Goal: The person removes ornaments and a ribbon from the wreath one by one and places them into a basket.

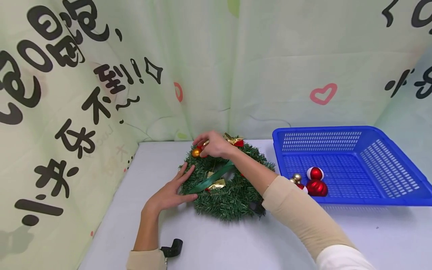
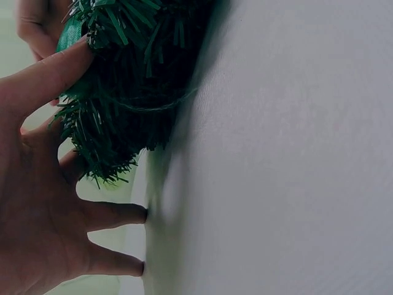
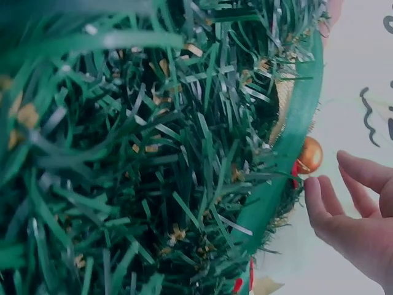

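A green tinsel wreath (image 1: pixel 219 206) lies on the white table, with a green ribbon (image 1: pixel 212 179) across its middle. Gold bows (image 1: pixel 217 184) with bits of red sit on it. My left hand (image 1: pixel 173 191) rests at the wreath's left side with its fingers spread; in the left wrist view the thumb (image 2: pixel 52 77) touches the greenery. Over the wreath's far left part reaches my right hand (image 1: pixel 214 144), fingers loosely bent beside a gold ball ornament (image 1: pixel 196 152). The right wrist view has the fingertips (image 3: pixel 312 187) right by that ball (image 3: pixel 311 155), with nothing visible between them.
A blue plastic basket (image 1: pixel 398 197) stands on the right of the table. In it are a red-and-white ball (image 1: pixel 315 173), a shiny red ornament (image 1: pixel 317 188) and small gold balls (image 1: pixel 297 177). A curtain printed with black characters (image 1: pixel 202 67) hangs behind and on the left.
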`<move>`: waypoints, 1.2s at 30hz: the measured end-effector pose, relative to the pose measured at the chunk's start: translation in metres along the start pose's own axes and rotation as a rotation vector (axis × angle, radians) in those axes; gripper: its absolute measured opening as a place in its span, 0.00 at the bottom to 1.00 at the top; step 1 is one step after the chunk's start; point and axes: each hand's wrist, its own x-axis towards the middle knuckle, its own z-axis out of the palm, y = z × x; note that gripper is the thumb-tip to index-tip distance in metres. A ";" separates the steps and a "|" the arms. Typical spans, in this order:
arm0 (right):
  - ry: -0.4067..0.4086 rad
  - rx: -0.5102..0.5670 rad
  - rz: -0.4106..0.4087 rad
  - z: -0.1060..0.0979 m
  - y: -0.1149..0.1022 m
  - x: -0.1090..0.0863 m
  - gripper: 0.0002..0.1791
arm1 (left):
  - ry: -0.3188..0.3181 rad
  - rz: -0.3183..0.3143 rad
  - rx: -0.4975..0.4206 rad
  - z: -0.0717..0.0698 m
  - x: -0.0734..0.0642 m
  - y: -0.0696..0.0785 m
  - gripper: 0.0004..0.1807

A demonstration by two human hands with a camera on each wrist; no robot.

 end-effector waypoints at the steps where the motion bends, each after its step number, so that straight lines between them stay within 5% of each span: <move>1: 0.001 -0.001 -0.003 0.001 0.001 0.001 0.26 | 0.000 0.001 0.000 0.000 0.000 0.000 0.52; 20: 0.103 -0.290 -0.013 0.020 0.006 0.011 0.24 | 0.001 -0.004 0.010 0.000 0.001 -0.002 0.52; 36: 0.147 -0.267 0.004 0.022 0.011 0.012 0.20 | -0.009 -0.004 -0.012 0.001 0.002 -0.002 0.52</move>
